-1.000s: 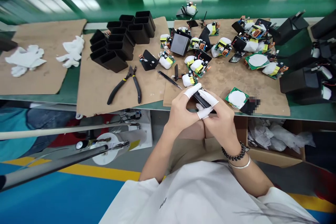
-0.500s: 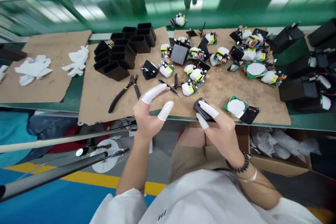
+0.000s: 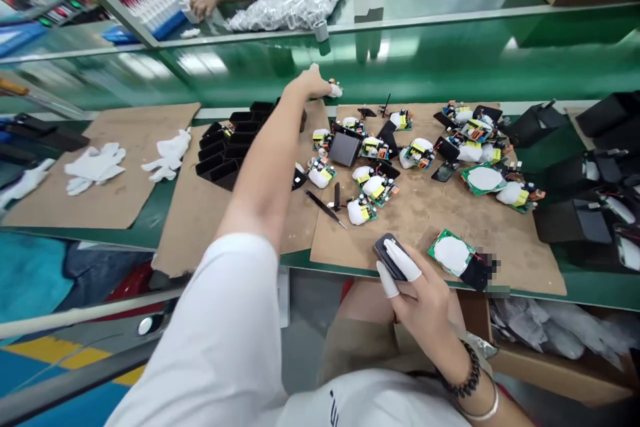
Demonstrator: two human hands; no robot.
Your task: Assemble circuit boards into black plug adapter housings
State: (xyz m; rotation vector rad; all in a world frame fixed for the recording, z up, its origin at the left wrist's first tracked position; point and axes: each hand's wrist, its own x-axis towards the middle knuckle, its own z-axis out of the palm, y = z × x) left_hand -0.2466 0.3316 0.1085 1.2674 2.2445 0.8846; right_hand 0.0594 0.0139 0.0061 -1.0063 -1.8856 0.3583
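Note:
My right hand (image 3: 423, 297), with white finger cots on its thumb and finger, grips a small dark plastic case (image 3: 387, 255) at the table's front edge. To its right lies a green circuit board (image 3: 451, 252) with a round white pad and a wired black plate. My left arm stretches far across the bench. At its end, my left hand (image 3: 311, 82) is at a small circuit board (image 3: 334, 87) by the green back strip. The hand covers part of that board, and its fingers are too hidden to show a grip.
Many circuit boards (image 3: 373, 147) lie on the cardboard (image 3: 425, 207). A grey box (image 3: 345, 148) and a thin dark tool (image 3: 325, 209) are among them. Black open housings (image 3: 215, 160) stand left, larger black units (image 3: 573, 220) right. White gloves (image 3: 95, 167) lie far left. A person's hand (image 3: 204, 5) works opposite.
My left hand has moved from near the pliers to the far back edge, and its arm now hides the pliers. My right hand still has the dark case. The camera's view has tilted up.

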